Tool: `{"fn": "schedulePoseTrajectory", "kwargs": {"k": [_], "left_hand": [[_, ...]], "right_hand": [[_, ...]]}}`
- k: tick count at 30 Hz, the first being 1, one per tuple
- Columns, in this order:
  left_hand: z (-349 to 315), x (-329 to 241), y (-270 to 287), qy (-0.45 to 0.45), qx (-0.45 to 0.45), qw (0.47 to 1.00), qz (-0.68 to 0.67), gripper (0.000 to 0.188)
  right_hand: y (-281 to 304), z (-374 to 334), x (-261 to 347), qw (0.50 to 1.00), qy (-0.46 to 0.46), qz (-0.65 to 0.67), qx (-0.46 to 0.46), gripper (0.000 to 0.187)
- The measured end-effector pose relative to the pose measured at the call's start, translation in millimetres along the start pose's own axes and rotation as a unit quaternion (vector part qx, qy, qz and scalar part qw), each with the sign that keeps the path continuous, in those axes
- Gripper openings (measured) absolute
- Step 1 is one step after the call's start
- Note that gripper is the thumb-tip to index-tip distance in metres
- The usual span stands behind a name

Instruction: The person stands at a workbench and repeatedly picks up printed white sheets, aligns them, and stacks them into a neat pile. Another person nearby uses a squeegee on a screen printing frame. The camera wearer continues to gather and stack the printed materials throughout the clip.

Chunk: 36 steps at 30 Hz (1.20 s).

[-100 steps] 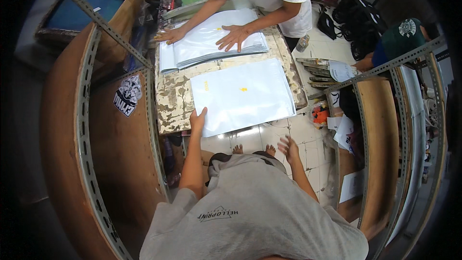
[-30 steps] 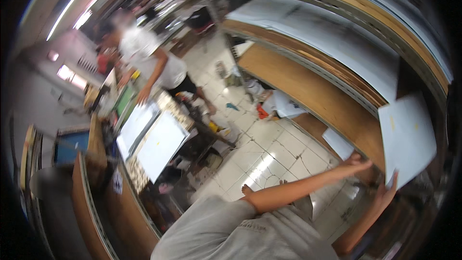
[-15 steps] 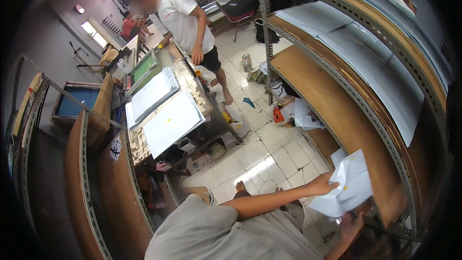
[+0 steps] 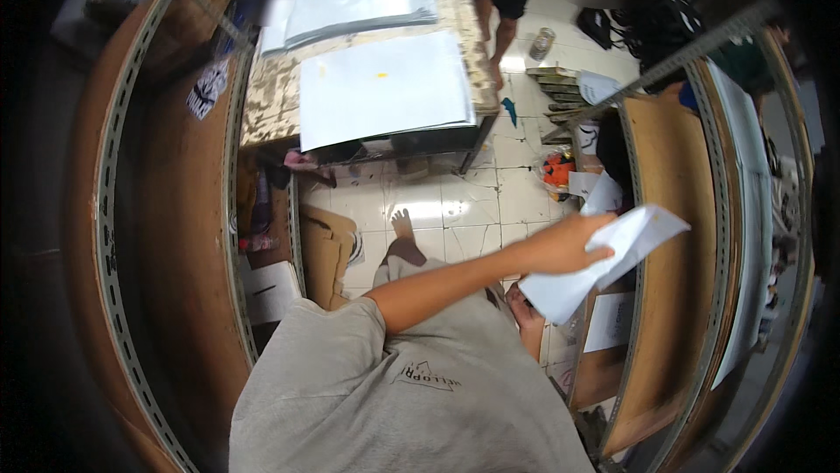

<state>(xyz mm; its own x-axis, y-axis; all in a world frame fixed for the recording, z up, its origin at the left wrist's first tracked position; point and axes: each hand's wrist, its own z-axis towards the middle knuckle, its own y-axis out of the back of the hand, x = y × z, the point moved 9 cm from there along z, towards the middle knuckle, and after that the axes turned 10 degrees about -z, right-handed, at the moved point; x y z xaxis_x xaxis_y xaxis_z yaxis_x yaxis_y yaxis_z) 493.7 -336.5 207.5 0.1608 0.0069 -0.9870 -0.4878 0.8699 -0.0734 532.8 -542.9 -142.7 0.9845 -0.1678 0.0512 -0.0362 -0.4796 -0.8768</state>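
Gripping a bent white sheet, the left hand in the head view reaches across to the person's right, holding it above the floor beside a wooden shelf. The right hand is just below the sheet's near corner, partly hidden; whether it grasps anything cannot be told. On the worn table ahead lie a front stack of sheets with yellow marks and a rear stack.
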Motion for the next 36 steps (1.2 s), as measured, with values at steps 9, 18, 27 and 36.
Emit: {"fn": "schedulePoseTrajectory", "kwargs": {"k": [9,18,27,36], "left_hand": [[-141,31,413,0.12,-0.44,0.877,0.149,0.072],[-271,168,574,0.2,-0.513,0.817,0.17,0.037],[-295,183,585,0.189,-0.574,0.774,0.187,0.045],[-302,138,564,0.055,-0.575,0.687,0.441,0.053]], "right_hand": [[-209,168,-65,0.887,0.134,-0.437,-0.066,0.049],[-288,320,-137,0.654,0.212,-0.721,-0.09,0.046],[-309,345,-149,0.617,0.217,-0.749,-0.11,0.047],[-268,280,-93,0.511,0.309,-0.774,-0.211,0.035]]}}
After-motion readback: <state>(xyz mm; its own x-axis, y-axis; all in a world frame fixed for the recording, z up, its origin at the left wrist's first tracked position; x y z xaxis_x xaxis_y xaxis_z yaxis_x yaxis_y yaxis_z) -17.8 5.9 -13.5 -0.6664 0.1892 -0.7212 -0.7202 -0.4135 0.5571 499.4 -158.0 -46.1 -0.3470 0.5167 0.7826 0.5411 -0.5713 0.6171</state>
